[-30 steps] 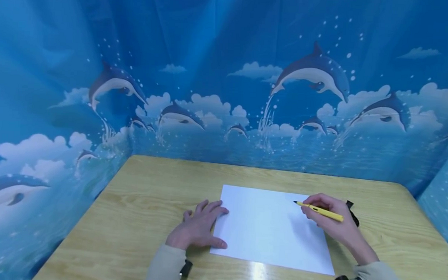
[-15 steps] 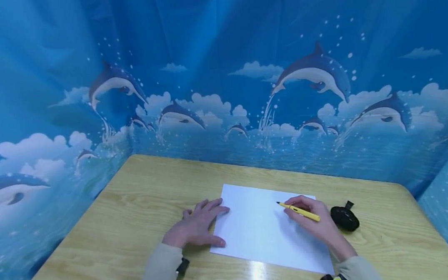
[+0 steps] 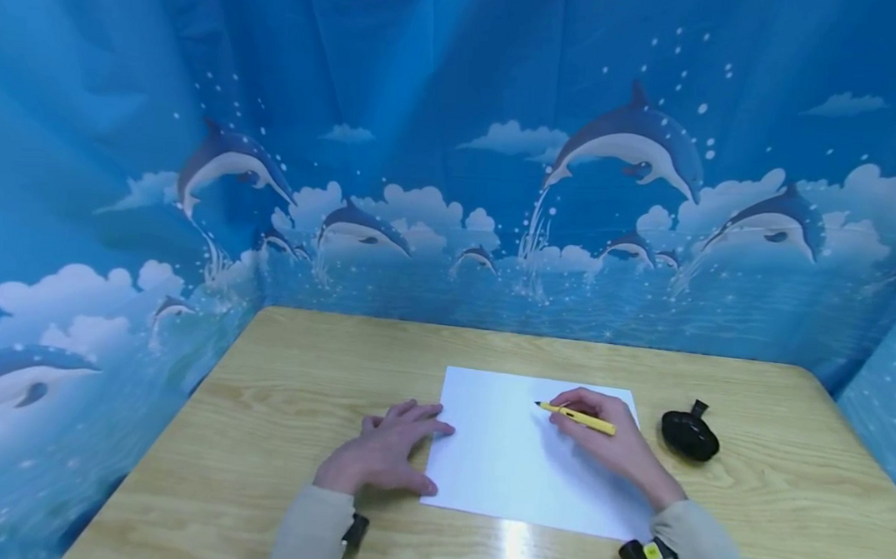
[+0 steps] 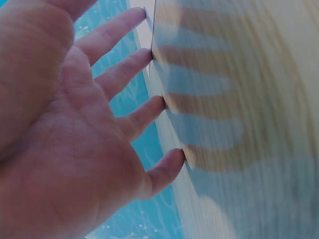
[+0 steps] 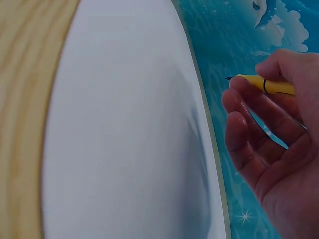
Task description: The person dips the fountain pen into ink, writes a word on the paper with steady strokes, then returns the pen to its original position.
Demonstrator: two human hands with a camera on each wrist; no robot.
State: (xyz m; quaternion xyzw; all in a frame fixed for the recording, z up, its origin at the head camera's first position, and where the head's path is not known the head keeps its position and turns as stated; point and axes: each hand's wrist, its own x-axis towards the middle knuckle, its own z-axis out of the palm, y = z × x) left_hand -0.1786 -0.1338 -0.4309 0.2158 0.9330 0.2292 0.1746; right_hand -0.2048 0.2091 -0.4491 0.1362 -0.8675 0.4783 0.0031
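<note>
In the head view a white sheet of paper lies on the wooden table, bearing no visible marks. My right hand pinches a yellow pen between thumb and fingers, its dark pointed tip aimed left. The right wrist view shows that pen held up, apart from the paper. My left hand rests at the sheet's left edge, fingers spread. Seen from the left wrist, the fingertips of the left hand touch down at the table and paper edge. The left palm holds nothing.
A black rounded object with a short tab lies right of the paper; its kind is unclear. Behind the wooden table hangs a blue curtain printed with dolphins. Each wrist wears a small black device, such as the right wrist camera.
My right hand has moved left over the paper with the pen, uncovering the black object. The left hand has slid slightly left, back toward the sheet's edge.
</note>
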